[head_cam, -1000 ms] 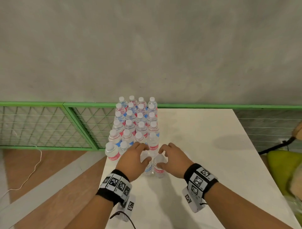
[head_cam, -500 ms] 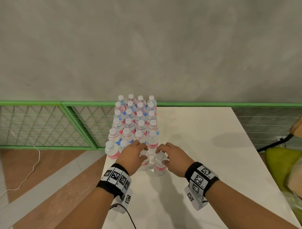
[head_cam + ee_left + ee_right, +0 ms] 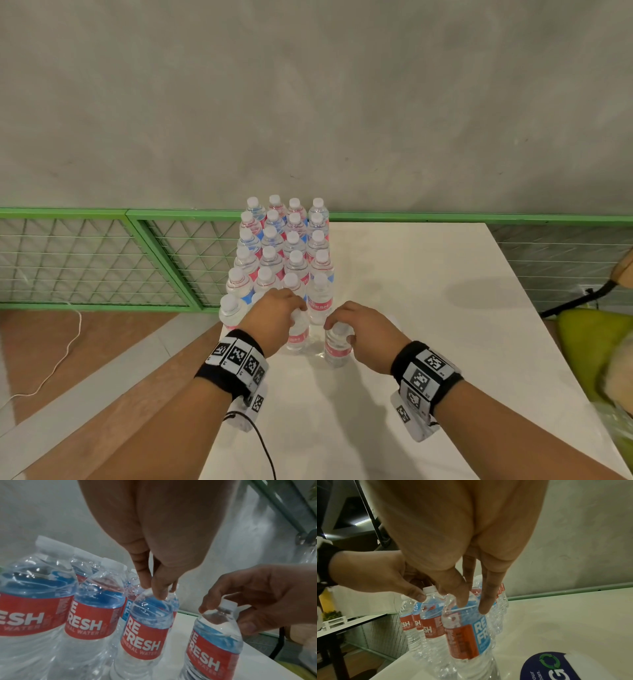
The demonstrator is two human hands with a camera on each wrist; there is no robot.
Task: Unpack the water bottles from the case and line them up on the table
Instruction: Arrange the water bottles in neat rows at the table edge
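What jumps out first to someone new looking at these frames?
The block of clear plastic water bottles with white caps and red-blue labels, standing in tight rows along the white table's left edge. At its near end, the left hand and right hand each grip the neck of one bottle standing on the table.

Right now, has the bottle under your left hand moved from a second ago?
Yes. The bottle in the left hand slid left against the standing front-row bottle, widening the gap to the right hand.
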